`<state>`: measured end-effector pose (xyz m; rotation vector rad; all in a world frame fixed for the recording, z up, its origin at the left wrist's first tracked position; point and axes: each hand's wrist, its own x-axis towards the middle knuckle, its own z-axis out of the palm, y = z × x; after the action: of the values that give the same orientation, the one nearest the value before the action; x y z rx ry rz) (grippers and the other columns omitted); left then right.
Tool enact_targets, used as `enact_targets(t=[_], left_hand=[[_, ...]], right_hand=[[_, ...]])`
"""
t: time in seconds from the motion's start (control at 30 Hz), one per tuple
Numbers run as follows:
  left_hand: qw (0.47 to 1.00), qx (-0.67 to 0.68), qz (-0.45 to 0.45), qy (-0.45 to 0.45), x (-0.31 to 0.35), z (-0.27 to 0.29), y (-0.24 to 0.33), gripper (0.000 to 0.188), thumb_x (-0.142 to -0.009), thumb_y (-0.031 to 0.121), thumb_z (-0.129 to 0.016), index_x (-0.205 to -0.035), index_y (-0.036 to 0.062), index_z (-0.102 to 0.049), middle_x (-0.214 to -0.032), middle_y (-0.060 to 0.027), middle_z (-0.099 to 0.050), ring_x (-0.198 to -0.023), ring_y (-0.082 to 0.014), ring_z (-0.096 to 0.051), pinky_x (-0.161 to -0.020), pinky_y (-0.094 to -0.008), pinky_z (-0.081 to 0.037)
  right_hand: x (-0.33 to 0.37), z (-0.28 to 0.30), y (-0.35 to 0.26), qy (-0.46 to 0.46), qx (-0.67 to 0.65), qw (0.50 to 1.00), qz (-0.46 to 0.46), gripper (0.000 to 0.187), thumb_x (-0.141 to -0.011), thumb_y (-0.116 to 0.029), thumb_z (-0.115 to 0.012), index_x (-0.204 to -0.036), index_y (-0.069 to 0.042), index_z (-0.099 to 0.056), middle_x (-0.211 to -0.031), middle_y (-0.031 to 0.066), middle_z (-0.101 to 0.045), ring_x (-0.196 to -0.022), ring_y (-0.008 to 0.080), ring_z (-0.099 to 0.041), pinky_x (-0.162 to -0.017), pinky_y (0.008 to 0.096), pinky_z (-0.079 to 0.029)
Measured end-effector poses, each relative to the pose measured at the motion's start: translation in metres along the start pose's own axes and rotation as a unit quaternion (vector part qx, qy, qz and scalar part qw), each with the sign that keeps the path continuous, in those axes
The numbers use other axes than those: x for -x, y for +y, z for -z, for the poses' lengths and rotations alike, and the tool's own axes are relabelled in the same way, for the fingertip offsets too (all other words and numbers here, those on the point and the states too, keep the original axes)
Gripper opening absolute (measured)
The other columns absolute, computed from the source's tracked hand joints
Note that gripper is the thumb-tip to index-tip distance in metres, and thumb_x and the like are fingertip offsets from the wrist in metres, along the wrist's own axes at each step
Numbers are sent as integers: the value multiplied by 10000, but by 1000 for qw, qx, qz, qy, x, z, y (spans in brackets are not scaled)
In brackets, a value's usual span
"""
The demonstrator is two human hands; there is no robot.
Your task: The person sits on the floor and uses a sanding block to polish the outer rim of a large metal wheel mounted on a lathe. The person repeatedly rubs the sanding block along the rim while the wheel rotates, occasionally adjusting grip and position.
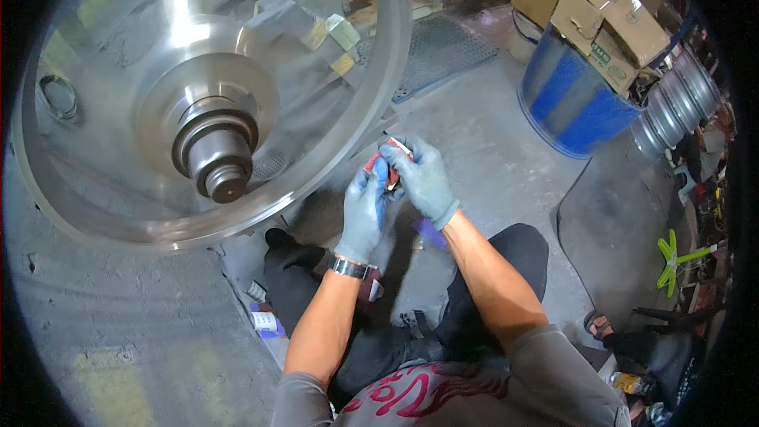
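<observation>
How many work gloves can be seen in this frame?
2: one grey glove on the left hand, another on the right hand, both touching a small red item. Others may be hidden.

We see matching grey knitted-looking gloves (433,190) on our left hand (362,217) and right hand (425,176), with bluer patches at the fingers. A dark-strapped wristwatch or bracelet with shiny metallic edges (349,268) circles our left wrist. We wear a dark grey short-sleeved T-shirt (545,387) printed with curving magenta lettering (407,397) across the front, and plain black trousers (518,253).
</observation>
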<state>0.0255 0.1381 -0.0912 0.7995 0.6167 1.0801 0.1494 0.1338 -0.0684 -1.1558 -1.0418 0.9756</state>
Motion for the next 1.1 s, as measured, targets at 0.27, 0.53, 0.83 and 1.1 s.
enact_targets(t=[0.27,0.53,0.83,1.1], left_hand=[[998,-15,-54,8,-11,5,0,379,-1056,343,-589,-1332,85,-613,-1198,-29,-681,-1070,-125,-643,-864,-309,-530],[998,-1,-56,24,-17,5,-7,393,-1064,301,-586,-1316,3,-629,-1202,-53,-683,-1058,-111,-622,-915,-277,-499],[993,-87,-77,-18,-21,21,-7,395,-1089,244,-518,-1373,-28,-559,-1262,-107,-652,-1127,-158,-623,-963,-313,-495],[998,-34,-39,-31,-16,12,1,417,-1094,268,-513,-1401,-13,-536,-1301,-115,-638,-1144,-175,-630,-962,-341,-506]], right_hand=[[-10,-12,15,38,-28,998,41,249,-1020,-189,-616,-1181,-2,-650,-942,33,-672,-726,64,-613,-581,233,-522],[-14,-15,18,79,21,995,53,205,-982,-146,-616,-1123,-9,-673,-975,113,-715,-881,187,-675,-797,344,-541],[-12,-24,16,99,-36,994,41,205,-985,-136,-614,-1124,0,-680,-1031,110,-714,-948,175,-671,-855,330,-542],[-13,-29,16,123,-86,988,48,174,-945,-79,-589,-1085,-4,-659,-950,86,-698,-855,180,-664,-799,338,-535]])
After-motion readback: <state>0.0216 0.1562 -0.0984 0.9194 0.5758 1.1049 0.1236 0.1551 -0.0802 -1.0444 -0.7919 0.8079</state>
